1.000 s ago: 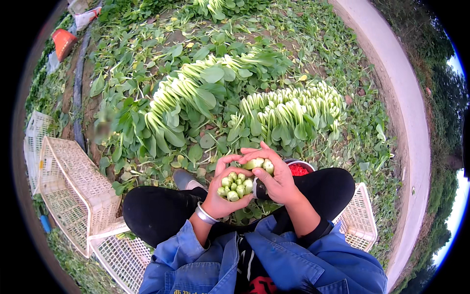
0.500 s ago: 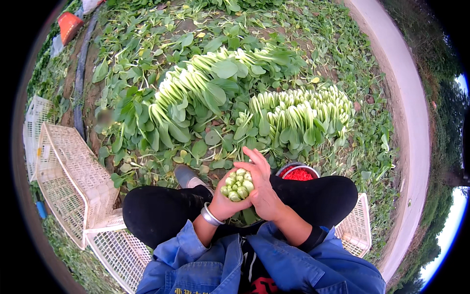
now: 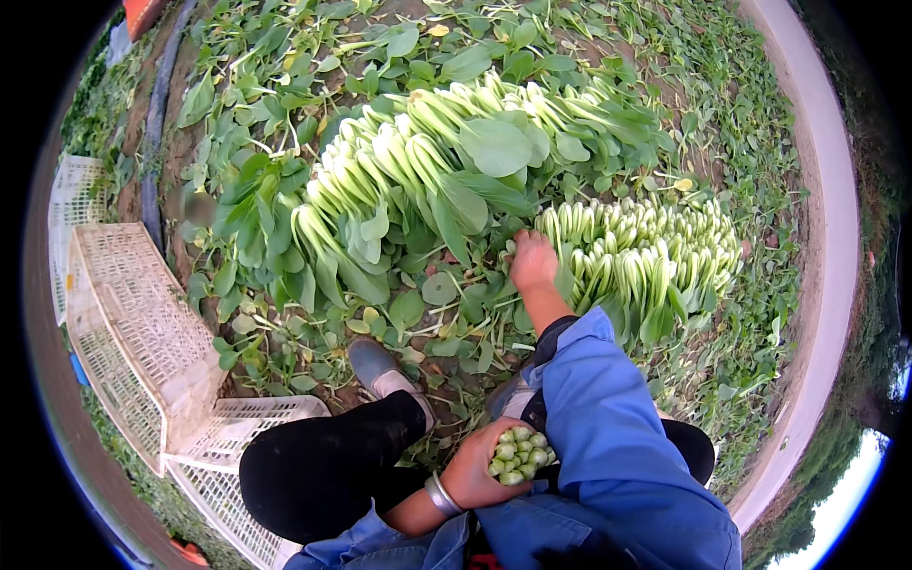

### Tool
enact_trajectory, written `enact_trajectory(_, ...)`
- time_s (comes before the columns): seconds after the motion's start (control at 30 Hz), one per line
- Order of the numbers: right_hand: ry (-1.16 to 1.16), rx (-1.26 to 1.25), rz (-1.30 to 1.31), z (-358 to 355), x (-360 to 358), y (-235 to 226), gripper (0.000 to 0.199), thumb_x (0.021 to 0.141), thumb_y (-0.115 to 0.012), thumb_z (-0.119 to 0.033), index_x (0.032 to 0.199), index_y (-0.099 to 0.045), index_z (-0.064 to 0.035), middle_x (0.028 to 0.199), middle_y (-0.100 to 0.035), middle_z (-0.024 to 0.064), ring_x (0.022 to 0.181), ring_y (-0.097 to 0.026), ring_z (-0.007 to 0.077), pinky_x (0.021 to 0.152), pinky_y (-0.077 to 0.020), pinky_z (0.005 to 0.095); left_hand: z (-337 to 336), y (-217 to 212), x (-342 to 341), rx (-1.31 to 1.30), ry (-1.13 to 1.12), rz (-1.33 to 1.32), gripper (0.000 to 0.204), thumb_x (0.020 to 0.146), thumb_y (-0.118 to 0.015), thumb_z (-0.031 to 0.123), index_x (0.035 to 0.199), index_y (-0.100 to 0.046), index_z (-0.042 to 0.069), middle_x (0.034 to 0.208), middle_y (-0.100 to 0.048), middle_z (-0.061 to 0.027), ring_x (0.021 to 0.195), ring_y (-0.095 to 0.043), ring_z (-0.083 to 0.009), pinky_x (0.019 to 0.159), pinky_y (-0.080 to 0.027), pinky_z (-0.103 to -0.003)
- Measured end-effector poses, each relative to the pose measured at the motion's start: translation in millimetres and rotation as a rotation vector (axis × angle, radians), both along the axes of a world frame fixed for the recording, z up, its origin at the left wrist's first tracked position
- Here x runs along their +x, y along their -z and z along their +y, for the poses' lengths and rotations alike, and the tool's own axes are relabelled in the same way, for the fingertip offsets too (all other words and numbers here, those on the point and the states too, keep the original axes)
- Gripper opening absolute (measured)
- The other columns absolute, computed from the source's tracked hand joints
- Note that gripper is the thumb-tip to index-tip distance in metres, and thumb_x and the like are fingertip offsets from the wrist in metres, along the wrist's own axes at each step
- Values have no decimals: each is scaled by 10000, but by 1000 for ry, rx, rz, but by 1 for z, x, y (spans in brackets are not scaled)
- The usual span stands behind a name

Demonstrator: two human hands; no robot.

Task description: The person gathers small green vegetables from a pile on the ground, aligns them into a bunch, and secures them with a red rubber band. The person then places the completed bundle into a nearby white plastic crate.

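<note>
My left hand [image 3: 478, 467] is closed around a bunch of green bok choy [image 3: 519, 454], stem ends facing up, held low by my knee. A silver bangle sits on that wrist. My right hand [image 3: 533, 263] reaches forward in a blue sleeve and rests fingers down on the near left end of a row of cut bok choy [image 3: 646, 249] lying on the ground. Whether it grips a plant is hidden by the hand itself. A larger, longer pile of bok choy [image 3: 418, 180] lies further left and ahead.
White plastic crates [image 3: 128, 328] lie tipped at my left, another crate [image 3: 242, 418] under my leg. My shoe [image 3: 375, 366] stands among loose leaves. A dark hose [image 3: 152, 161] runs along the far left. A pale concrete path [image 3: 828, 275] curves along the right.
My right hand has left the bunch and stretched forward to the nearer row of bok choy. My left hand has lowered with the bunch. My head has leaned forward over the piles.
</note>
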State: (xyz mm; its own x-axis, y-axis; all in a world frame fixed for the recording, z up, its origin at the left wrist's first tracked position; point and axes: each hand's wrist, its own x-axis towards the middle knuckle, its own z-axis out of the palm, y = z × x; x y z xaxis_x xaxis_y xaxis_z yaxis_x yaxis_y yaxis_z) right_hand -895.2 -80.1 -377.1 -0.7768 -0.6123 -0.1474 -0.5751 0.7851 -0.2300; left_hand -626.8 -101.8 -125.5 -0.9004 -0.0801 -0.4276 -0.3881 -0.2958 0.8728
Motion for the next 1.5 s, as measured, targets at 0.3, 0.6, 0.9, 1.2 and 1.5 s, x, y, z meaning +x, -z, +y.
enact_trajectory(0.3,474,-1004,-1039,33,-4,-117,295,921,-561,-68,1189,-677,-32,1123,-725,101,1023,-629,185,960,-482,334,-7,3,-7,9,22,-29,651,662,-899,176,1230,-590,99,1119,-705,-115,1022,-716,-306,925,-574,-388)
enact_trajectory(0.6,-51,112,-249,-4,-3,-20,434,817,-778,-292,1190,-677,-95,969,-703,178,994,-698,402,856,-562,480,-3,-3,-5,-67,105,-68,636,643,-890,118,1205,-594,85,1187,-683,-96,1071,-691,-294,978,-544,-380)
enact_trajectory(0.9,-62,-467,-713,41,51,-141,421,827,-745,-109,1244,-685,-93,1133,-673,127,1042,-670,289,930,-521,363,-14,-12,2,-402,-378,22,673,641,-847,78,1278,-631,47,1544,-446,-274,1379,-532,-375,1123,-430,-441)
enact_trajectory(1.2,-395,-457,-316,107,117,-338,370,995,-678,-252,1325,-658,-86,1320,-621,87,1308,-512,286,1179,-298,462,-20,-62,18,-371,-269,368,623,638,-846,117,1232,-663,73,1350,-594,-185,1341,-523,-348,1120,-418,-456)
enact_trajectory(1.5,-399,-882,-635,130,170,-403,508,1023,-630,-215,1492,-499,-69,1572,-476,157,1476,-434,319,1252,-237,512,-4,-112,51,-382,-55,572,624,647,-860,137,1225,-633,80,1374,-573,-166,1305,-549,-329,1112,-423,-446)
